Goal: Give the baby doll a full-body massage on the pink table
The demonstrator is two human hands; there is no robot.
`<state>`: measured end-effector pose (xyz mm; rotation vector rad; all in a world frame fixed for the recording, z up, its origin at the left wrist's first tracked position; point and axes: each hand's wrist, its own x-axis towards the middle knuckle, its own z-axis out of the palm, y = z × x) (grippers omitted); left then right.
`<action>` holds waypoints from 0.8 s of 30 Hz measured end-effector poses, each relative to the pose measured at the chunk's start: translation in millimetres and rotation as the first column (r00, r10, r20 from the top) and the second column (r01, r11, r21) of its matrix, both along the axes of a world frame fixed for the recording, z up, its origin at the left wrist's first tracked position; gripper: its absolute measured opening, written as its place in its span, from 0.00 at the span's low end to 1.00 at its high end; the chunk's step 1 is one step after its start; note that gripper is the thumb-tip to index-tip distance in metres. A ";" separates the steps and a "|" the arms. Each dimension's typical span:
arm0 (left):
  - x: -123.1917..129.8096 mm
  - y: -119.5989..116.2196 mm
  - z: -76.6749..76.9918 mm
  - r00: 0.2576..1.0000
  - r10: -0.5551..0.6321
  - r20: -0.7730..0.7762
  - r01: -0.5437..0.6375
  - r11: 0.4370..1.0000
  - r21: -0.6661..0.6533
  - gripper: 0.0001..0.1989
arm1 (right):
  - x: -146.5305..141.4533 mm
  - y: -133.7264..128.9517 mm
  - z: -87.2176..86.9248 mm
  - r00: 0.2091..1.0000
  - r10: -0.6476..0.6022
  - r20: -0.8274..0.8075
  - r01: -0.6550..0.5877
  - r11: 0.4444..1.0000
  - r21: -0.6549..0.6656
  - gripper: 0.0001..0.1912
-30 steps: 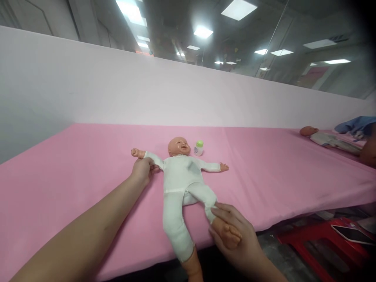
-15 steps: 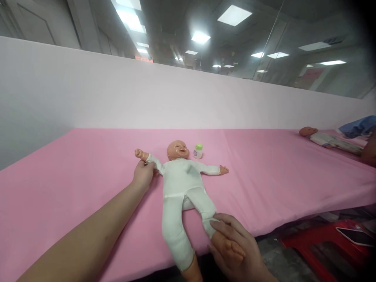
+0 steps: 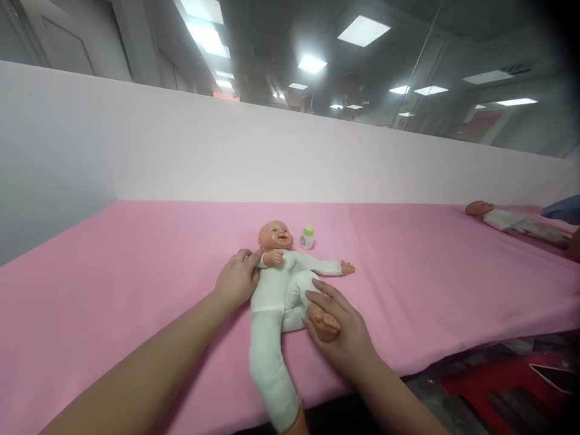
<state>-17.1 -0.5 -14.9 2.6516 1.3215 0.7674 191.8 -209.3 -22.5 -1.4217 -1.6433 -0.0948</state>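
Now left hand (image 3: 237, 283) grips doll (image 3: 276, 290) at its folded arm, right hand (image 3: 338, 329) cups bent foot; doll's long axis points away, bottle (image 3: 307, 237) beside its head

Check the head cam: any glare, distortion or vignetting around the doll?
Head view: ceiling light panels blow out white; wide-angle bending curves the pink mat's edges; the right corner darkens; the doll and both hands, left hand and right hand, stay sharp and evenly lit, shadows soft.

Doll (image 3: 276, 284) under my hands: plain white suit, peach head and limbs. Counter (image 3: 113, 272) covering pink, unpatterned. Small white bottle (image 3: 307, 238), green cap. Red stool (image 3: 489, 386) off counter's front edge.
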 end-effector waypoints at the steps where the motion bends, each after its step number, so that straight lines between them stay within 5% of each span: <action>1: -0.4 0.5 0.1 1.000 0.003 -0.011 -0.003 1.000 0.009 0.27 | 0.2 9.4 -2.1 1.000 0.000 -0.008 0.000 1.000 -0.019 0.23; 7: -3.6 4.3 -0.7 1.000 -0.008 0.014 0.009 1.000 -0.012 0.28 | 2.1 40.5 -18.8 0.991 -0.010 -0.132 -0.003 0.995 -0.098 0.24; 17: -9.6 13.2 -3.5 0.959 0.060 0.275 -0.008 0.982 -0.189 0.20 | 8.9 16.6 -19.6 0.993 0.001 -0.115 -0.005 1.000 -0.029 0.22; 21: -16.4 27.3 -8.9 0.866 0.275 0.418 -0.098 0.912 -0.397 0.11 | 10.0 -4.7 -22.9 0.998 -0.029 -0.051 0.032 0.998 0.062 0.21; 24: -20.7 38.2 -14.8 0.712 0.443 0.544 -0.113 0.838 -0.534 0.09 | 16.5 -24.7 -29.1 0.999 0.005 0.033 -0.008 0.994 0.105 0.24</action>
